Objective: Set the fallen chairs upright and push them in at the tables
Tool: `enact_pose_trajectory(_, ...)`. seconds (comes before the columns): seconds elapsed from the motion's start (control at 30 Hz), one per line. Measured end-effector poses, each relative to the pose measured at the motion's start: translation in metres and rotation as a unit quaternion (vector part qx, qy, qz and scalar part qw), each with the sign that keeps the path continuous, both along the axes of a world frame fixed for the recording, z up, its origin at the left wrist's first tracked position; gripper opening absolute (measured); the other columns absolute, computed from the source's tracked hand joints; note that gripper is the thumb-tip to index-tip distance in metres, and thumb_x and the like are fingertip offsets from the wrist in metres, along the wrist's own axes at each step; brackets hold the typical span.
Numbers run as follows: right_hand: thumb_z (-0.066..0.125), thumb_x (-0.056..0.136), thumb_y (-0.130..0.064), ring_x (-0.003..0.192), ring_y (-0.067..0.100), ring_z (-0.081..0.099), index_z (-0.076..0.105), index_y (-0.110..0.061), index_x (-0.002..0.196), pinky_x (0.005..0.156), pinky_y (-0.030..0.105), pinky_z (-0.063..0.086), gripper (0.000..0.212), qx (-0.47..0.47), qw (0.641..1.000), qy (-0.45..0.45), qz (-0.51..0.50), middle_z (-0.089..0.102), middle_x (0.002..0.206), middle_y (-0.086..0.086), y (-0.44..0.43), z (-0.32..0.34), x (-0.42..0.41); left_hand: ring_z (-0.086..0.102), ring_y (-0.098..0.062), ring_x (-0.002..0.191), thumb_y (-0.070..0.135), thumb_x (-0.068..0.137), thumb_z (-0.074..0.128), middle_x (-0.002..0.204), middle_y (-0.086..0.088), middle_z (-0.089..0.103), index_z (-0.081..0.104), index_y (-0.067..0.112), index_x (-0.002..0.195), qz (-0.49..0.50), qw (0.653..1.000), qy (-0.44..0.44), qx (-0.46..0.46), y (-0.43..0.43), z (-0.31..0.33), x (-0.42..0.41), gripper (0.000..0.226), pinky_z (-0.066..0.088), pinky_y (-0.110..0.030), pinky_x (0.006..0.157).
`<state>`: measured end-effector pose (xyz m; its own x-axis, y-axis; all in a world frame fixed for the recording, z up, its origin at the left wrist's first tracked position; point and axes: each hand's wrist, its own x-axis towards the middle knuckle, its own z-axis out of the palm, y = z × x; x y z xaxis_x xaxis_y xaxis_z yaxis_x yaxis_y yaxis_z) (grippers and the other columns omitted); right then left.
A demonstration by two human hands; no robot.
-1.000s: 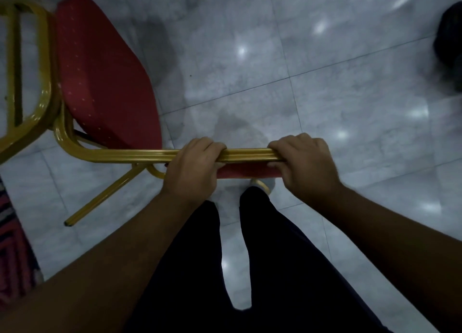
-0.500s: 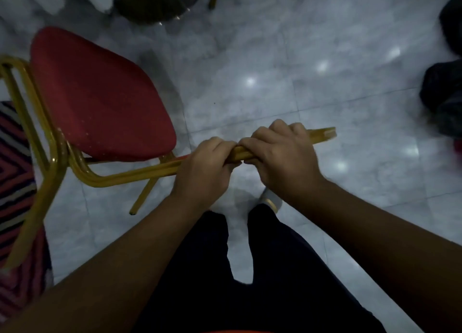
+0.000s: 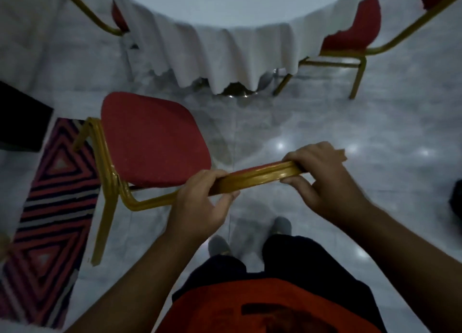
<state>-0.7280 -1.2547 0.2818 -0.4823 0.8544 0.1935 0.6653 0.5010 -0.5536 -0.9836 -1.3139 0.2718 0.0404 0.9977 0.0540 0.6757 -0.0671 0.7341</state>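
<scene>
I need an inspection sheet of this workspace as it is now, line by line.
Surface: pale marble floor, glossy with light spots.
Job's things: red chair with gold frame, seat facing up, held by its top rail; round table with white cloth ahead.
Clutter: striped rug on the left.
Hands: left hand and right hand both grip the rail.
Cables: nothing seen.
Surroundings: second red chair at the table, right.

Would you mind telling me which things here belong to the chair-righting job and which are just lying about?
Part of the job:
- red chair, gripped by its gold back rail
- left hand and right hand on that rail
- round table with white cloth

Just lying about:
- striped rug
- dark bag at the right edge
</scene>
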Motion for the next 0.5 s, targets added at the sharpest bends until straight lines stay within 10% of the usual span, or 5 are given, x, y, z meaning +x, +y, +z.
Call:
enact_pose_trajectory(0.27,0.065,0.091,-0.041,0.088,0.021,0.053,0.07,-0.019,0.112,0.083,0.031,0.036,0.031,0.022,0.987,0.043,0.152,0.062,0.095,-0.002,0.04,0.023,-0.053,0.065,-0.016,0.094,0.036,0.099,0.057,0.105,0.002,0.069,0.066,0.015,0.125,-0.026,0.989,0.13,0.07,0.008,0.051,0.001,0.035,0.055,-0.034,0.079)
enact_pose_trajectory(0.5,0.06,0.093,-0.056,0.095,0.02,0.06,0.068,-0.027,0.116,0.086,0.038,0.041,0.038,0.117,0.965,-0.017,0.234,0.067,0.105,-0.008,0.071,0.039,-0.066,0.061,-0.006,0.097,0.013,0.085,0.08,0.105,0.01,0.065,0.066,0.02,0.121,0.118,0.984,0.12,0.051,-0.03,0.063,-0.016,0.039,0.056,-0.031,0.082)
